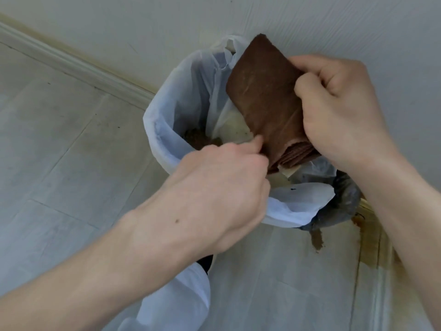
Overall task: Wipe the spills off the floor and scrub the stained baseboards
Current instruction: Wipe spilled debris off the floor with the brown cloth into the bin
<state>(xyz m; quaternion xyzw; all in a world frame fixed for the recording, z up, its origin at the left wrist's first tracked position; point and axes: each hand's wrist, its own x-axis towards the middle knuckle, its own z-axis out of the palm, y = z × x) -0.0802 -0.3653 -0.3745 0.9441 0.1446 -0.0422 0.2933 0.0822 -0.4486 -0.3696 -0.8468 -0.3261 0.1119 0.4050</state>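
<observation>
A folded brown cloth point(267, 101) is held over a bin lined with a white plastic bag point(174, 91). My right hand point(338, 108) grips the cloth's right edge with curled fingers. My left hand point(219, 185) pinches the cloth's lower left corner. Brown debris and pale crumpled paper lie inside the bag. A brown spill point(317, 240) marks the floor below the bin, and a yellow-brown stain point(372, 247) runs along the baseboard point(381, 271) at the right.
The bin stands against a pale wall point(167, 17). A white baseboard point(71, 60) runs diagonally at the upper left. Light wood-look floor point(59, 151) spreads to the left. A dark bag edge point(346, 199) shows at the bin's right rim.
</observation>
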